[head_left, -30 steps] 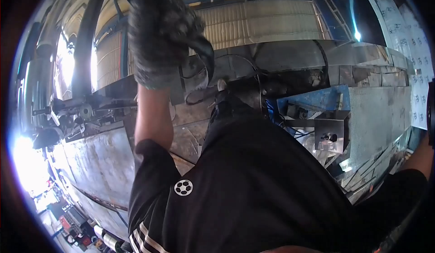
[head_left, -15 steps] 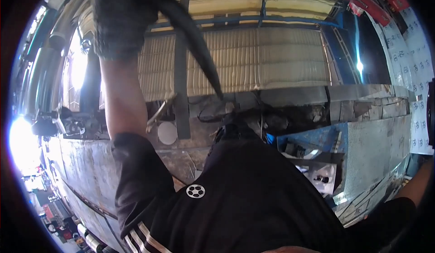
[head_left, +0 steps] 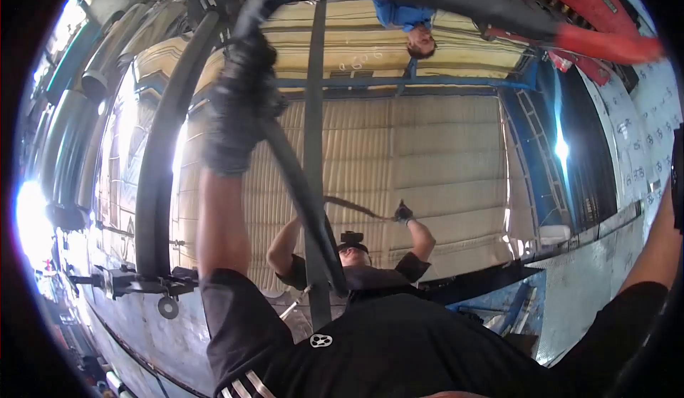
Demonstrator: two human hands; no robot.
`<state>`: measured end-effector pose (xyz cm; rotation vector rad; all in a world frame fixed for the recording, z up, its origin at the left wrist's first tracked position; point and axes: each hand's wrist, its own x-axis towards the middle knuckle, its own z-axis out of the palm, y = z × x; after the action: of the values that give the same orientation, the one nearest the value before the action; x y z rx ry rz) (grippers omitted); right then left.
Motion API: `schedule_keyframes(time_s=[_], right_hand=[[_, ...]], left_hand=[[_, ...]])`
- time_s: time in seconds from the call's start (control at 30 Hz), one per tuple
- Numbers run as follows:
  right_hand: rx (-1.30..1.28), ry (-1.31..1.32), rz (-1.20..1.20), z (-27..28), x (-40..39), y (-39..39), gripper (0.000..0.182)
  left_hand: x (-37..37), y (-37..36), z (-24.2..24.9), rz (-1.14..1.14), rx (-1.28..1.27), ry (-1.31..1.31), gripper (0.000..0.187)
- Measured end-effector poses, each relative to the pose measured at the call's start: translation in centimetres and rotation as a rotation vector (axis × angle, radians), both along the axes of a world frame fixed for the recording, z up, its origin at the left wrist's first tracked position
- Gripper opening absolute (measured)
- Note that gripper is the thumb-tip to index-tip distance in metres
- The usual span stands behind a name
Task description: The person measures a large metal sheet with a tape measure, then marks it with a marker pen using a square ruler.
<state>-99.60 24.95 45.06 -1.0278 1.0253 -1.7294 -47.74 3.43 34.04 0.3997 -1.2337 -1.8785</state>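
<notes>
My left hand (head_left: 242, 106), in a dark glove, is raised at the upper left with its fingers closed round a long dark bent bar (head_left: 303, 191). One part of the bar slants down from the glove towards my chest. A dark length curves from above the glove across the top to a red end (head_left: 605, 44) at the right. Only a dark sliver of my right hand (head_left: 677, 177) shows at the right edge, its fingers out of view. Below the bar, a shiny metal sheet (head_left: 449, 163) mirrors me with a raised gloved hand.
A flat grey strip (head_left: 314, 113) runs lengthwise over the sheet. To its left stands a long grey tube (head_left: 160, 163) with a clamp-like fitting (head_left: 135, 282). Metal pipes (head_left: 68, 148) line the left side. A person in blue (head_left: 410, 6) appears upside down at the top. Red machinery (head_left: 591, 2) is upper right.
My left hand has come lower in view, still holding the dark bar. The bar's red end, the person in blue and my mirrored figure now show. My view has shifted too.
</notes>
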Motion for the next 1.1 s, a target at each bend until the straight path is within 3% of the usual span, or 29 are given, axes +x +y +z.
schedule_keyframes(time_s=[0.03,0.07,0.13,0.23,0.37,0.47,0.53,0.6,0.63,0.67,0.73,0.87,0.93,0.97,1.03,1.07,1.1], right_hand=[[-0.004,-0.001,0.015,0.1,0.0,-1.9,0.04],[-0.005,-0.003,0.03,0.1,-0.1,-3.7,0.04],[-0.002,-0.002,0.063,0.1,-0.5,-7.5,0.039],[-0.003,-0.01,0.082,-0.7,-1.1,-11.4,0.038],[0.002,-0.006,0.072,-0.9,-2.4,-15.5,0.037],[0.029,-0.004,0.078,-1.8,-2.9,-18.7,0.037],[0.081,-0.029,0.089,-4.2,-3.1,-20.8,0.036],[0.132,-0.054,0.094,-6.5,-3.3,-22.5,0.036],[0.152,-0.063,0.095,-7.4,-3.5,-23.2,0.036],[0.168,-0.068,0.1,-8.0,-3.6,-24.0,0.035],[0.192,-0.079,0.116,-9.2,-3.6,-25.4,0.035],[0.24,-0.107,0.142,-11.0,-3.1,-25.6,0.034],[0.248,-0.103,0.144,-10.6,-3.3,-25.2,0.034],[0.25,-0.103,0.133,-10.4,-3.7,-24.7,0.034],[0.263,-0.116,0.108,-10.8,-4.5,-22.9,0.034],[0.265,-0.123,0.106,-11.0,-4.7,-22.5,0.034],[0.265,-0.129,0.109,-11.2,-4.8,-22.5,0.033]], left_hand=[[-1.6,0.0,-0.6,0.26,-0.088,-0.203,0.036],[-1.8,-3.2,-5.2,0.278,-0.304,-0.232,0.036],[-2.5,-5.0,-8.7,0.307,-0.171,-0.34,0.035],[-2.9,-8.4,-16.1,0.392,-0.134,-0.437,0.034],[-2.7,-9.9,-21.1,0.34,-0.186,-0.658,0.04],[-3.1,-7.8,-23.0,0.388,-0.265,-0.801,0.044],[-1.9,-3.8,-22.3,0.499,-0.621,-1.095,0.049],[1.0,0.1,-25.3,0.489,-0.701,-1.146,0.056],[1.2,2.8,-21.3,0.153,-0.117,-0.875,0.048],[2.6,5.7,-22.7,0.128,0.09,-0.95,0.037],[3.8,10.0,-23.0,-0.153,-0.5,-1.692,0.033],[3.9,14.7,-26.5,-0.191,-0.522,-1.505,0.034],[3.1,16.3,-26.8,-0.029,-0.397,-0.994,0.029],[2.8,17.3,-26.9,-0.041,-0.407,-0.985,0.029],[2.6,19.1,-25.7,-0.054,0.352,-0.581,0.021],[2.7,18.8,-23.6,-0.063,0.503,-0.654,0.018],[3.0,18.1,-22.3,-0.063,0.498,-0.657,0.018]])
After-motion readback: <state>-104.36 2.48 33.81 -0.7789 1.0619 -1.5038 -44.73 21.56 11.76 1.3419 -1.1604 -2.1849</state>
